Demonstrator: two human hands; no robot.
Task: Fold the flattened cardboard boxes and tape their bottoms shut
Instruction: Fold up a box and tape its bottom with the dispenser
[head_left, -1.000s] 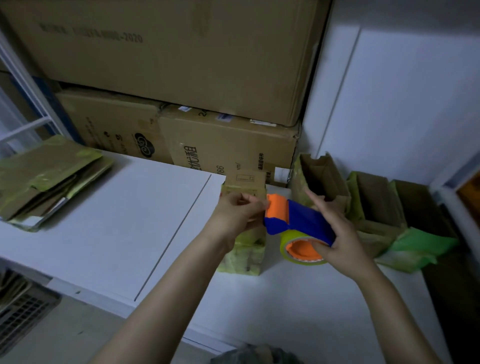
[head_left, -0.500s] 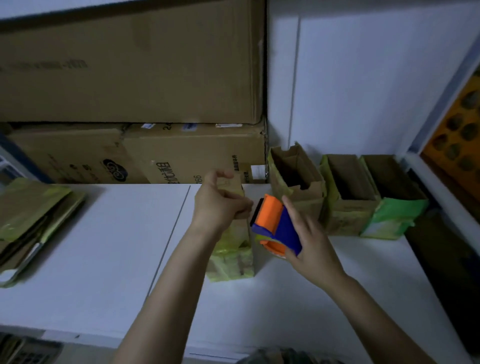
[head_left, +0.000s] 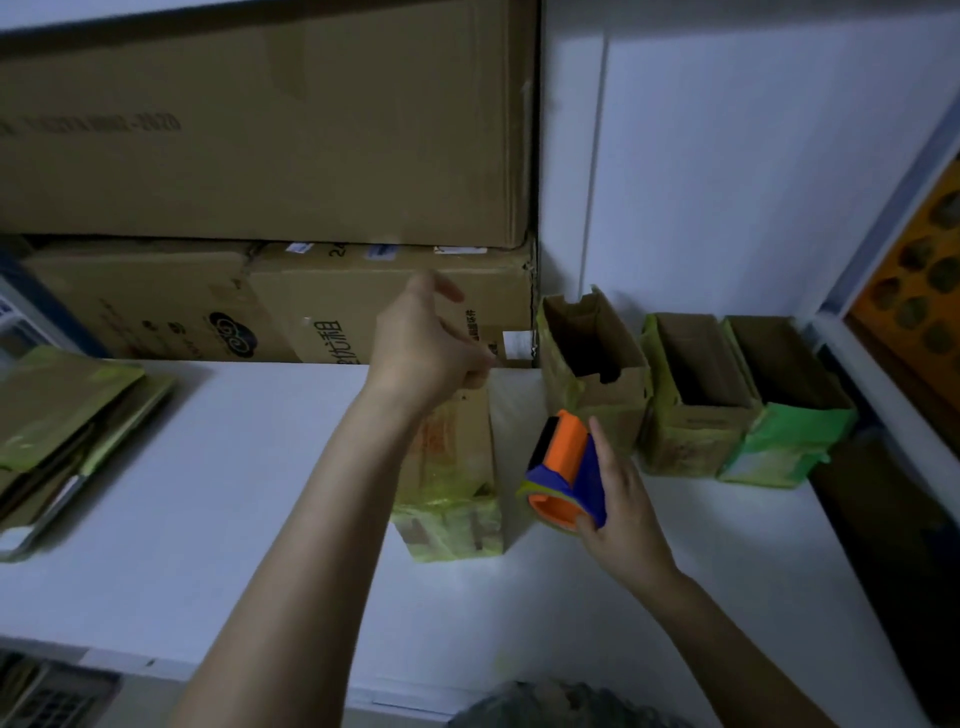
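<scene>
Left hand (head_left: 426, 353) sat at the centre of the frame, its fingers curled over the top edge of a small cardboard box (head_left: 452, 483) and gripping it, with one digit lifted above the rest. That box stood upright on the white table (head_left: 234, 509), just below centre, with yellow-green tape wrapped around its lower part. Right hand (head_left: 631, 512), just right of the box, was wrapped around a blue and orange tape dispenser (head_left: 566, 467) and held it close beside the box, not touching it. A row of three open boxes (head_left: 696, 415) stood on the table at the right, against the white wall. A stack of flattened boxes (head_left: 67, 415) lay at the left edge. Large brown cartons (head_left: 260, 130) were piled across the upper left, behind the table.
</scene>
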